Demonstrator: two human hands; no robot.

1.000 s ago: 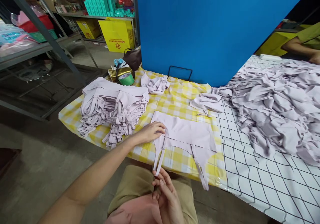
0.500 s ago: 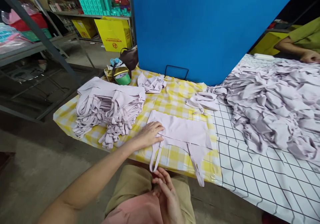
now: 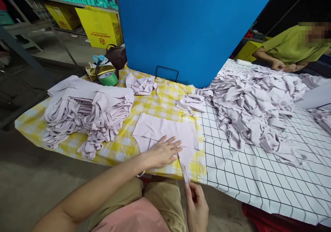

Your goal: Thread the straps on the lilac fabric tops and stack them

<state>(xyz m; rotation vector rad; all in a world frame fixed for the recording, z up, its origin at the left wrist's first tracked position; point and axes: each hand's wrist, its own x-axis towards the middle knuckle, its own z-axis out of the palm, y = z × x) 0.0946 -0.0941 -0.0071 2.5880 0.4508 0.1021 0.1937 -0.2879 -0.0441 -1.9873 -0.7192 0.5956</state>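
Observation:
A pale lilac camisole top (image 3: 165, 130) lies flat at the table's front edge, its straps toward me. My left hand (image 3: 164, 152) rests open on it, fingers spread, pressing the cloth near the strap on the right. My right hand (image 3: 195, 202) is closed, pinching the end of that strap between thumb and fingers just beyond the table edge. The other strap is partly hidden under my left forearm. To the left is a neat stack of the same tops (image 3: 90, 97), their straps hanging forward in loops.
A yellow checked cloth (image 3: 165, 100) covers this end of the table. A large heap of lilac garments (image 3: 248, 100) lies on the white grid cloth (image 3: 232, 163). A blue board (image 3: 186, 31) stands behind. Green tape (image 3: 108, 79) sits back left. A co-worker (image 3: 287, 49) sits at the far right.
My left hand has shifted right across the top, from the left strap to near the right one. My right hand has left the left strap's end and taken hold of the right strap. The view has turned right.

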